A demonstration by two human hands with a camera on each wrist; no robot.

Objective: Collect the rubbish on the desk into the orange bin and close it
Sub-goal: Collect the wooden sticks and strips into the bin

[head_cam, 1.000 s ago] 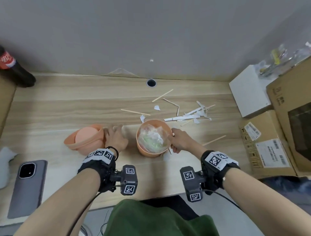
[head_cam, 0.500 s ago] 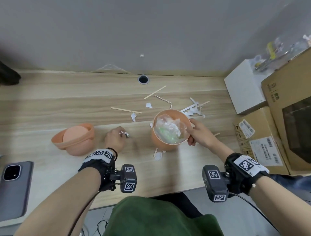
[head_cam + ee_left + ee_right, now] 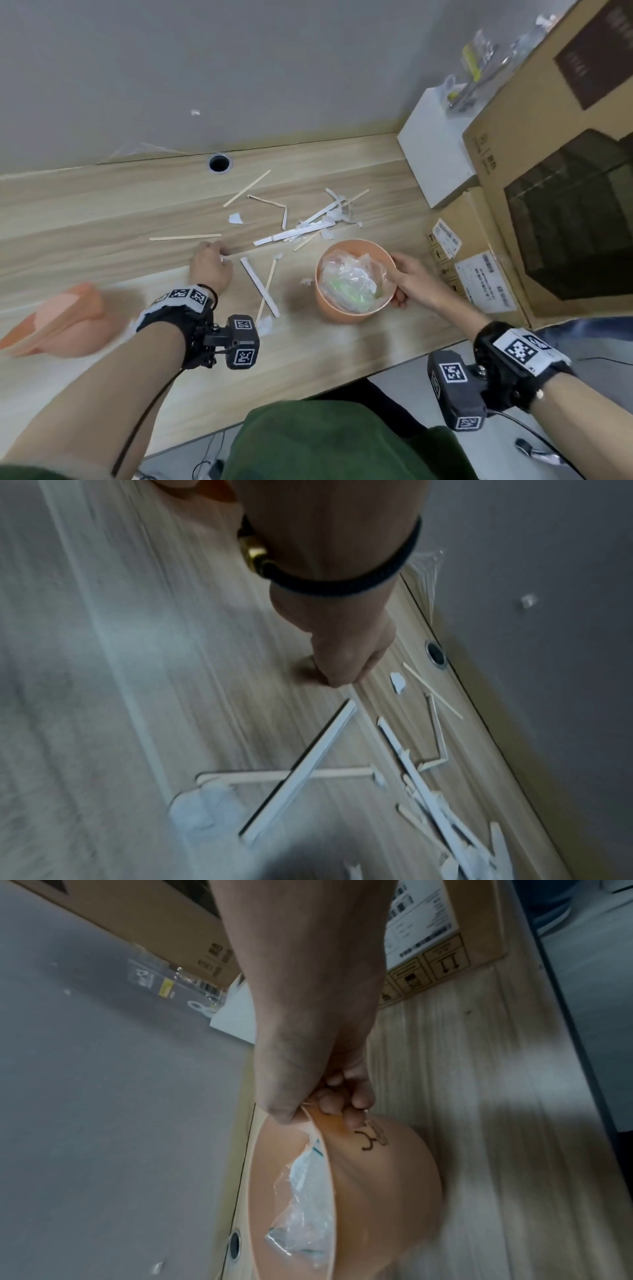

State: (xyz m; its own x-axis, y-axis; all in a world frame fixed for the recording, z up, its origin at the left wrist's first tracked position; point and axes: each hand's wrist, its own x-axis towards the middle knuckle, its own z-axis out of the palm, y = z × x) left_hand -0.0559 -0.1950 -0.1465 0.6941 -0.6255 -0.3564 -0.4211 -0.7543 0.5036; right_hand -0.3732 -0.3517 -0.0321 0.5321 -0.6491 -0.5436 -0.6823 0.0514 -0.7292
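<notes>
The orange bin (image 3: 342, 310) (image 3: 383, 1177) stands at the desk's right, with a crumpled clear plastic bag (image 3: 352, 281) (image 3: 304, 1191) inside. My right hand (image 3: 397, 277) (image 3: 342, 1104) grips its right rim, thumb inside. Its orange lid (image 3: 61, 325) lies far left, blurred. My left hand (image 3: 219, 257) (image 3: 337, 669) is curled on the desk mid-left and seems to pinch a small shiny scrap. Just right of it lie a white paper strip (image 3: 259, 286) (image 3: 301, 772) and a wooden stick (image 3: 267, 291). Further back lie more sticks (image 3: 185, 236) and torn paper strips (image 3: 308, 226).
Stacked cardboard boxes (image 3: 479, 260) and a white box (image 3: 435, 147) close off the desk's right side, close to the bin. A cable hole (image 3: 220, 163) sits by the grey back wall. The desk's front edge runs just below my wrists.
My right hand has slid the bin to the right. The left hand has left the lid's side and moved forward and right, up to the scattered scraps.
</notes>
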